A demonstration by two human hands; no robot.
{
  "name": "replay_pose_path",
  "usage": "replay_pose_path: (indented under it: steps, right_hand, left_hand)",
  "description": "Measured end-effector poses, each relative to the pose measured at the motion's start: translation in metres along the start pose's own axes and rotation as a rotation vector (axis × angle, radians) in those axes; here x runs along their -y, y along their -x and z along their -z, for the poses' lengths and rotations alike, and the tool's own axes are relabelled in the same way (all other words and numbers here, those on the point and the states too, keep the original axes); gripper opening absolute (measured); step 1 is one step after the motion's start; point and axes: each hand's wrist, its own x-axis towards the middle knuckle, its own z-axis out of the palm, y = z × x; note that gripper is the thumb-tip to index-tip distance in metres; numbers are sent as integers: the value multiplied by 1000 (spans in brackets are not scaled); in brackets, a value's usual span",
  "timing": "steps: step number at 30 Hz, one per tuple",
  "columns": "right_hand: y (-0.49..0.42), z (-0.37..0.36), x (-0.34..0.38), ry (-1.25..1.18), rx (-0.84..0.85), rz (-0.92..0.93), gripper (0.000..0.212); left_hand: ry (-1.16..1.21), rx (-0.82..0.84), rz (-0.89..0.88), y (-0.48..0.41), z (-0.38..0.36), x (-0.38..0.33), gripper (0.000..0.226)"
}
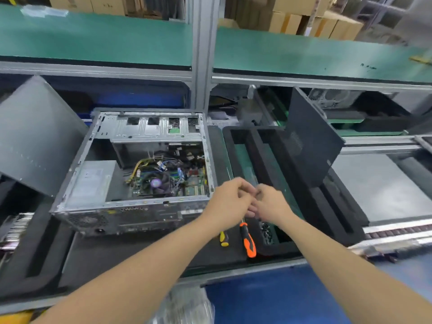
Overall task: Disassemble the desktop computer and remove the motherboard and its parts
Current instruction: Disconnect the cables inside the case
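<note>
2 hands (230, 202) curled, fingertips (250, 211) touching.

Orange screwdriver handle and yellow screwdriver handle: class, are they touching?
Apart. The head view shows dark foam between the orange screwdriver handle and the yellow screwdriver handle.

Left forearm (163, 249), right forearm (327, 249): both bare, uncovered right down to frame's lower edge. Left hand (230, 202) bare. Right hand (268, 206) bare too. Fingertips slightly blurred, nail detail unreadable.
</note>
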Motion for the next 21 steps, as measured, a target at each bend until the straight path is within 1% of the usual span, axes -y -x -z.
replay_pose_path:
  steps: [2,4,8,9,11,13,14,15,17,18,19,21]
  right_hand:
    - [14,-19,-32,64,125,-38,19]
    - [26,-36,-51,49,177,-46,30]
    - [38,-56,-58,34,155,-44,46]
    - [40,-59,-56,45,157,-26,47]
    - [40,-61,-51,74,179,-22,40]
    - [39,-63,-48,29,207,-83,30]
    - [39,-63,-48,-33,210,-116,26]
    - [40,-62,-48,-136,210,-148,24]
    - [44,-60,-46,-447,208,-201,19]
    - [46,-58,-43,-602,205,-201,16]
    - [48,-56,-41,-698,185,-172,15]
    - [49,-47,-34,-704,95,-64,18]
  left_hand:
    - [-50,13,91,-2,-27,23,30]
    - [-119,8,198,-5,-43,48,29]
    - [-164,-54,372,-11,-57,86,37]
    - [-153,-69,398,-12,-58,90,38]
    - [-130,-77,418,-14,-58,92,41]
    - [-116,-38,402,-13,-55,88,45]
    - [-111,-14,378,-12,-53,85,48]
    - [-122,4,337,-11,-51,80,52]
    - [-206,27,213,-9,-48,68,58]
    - [-261,32,145,-8,-46,62,59]
    - [-298,33,85,-8,-45,55,61]
    - [-322,35,-35,-7,-40,39,64]
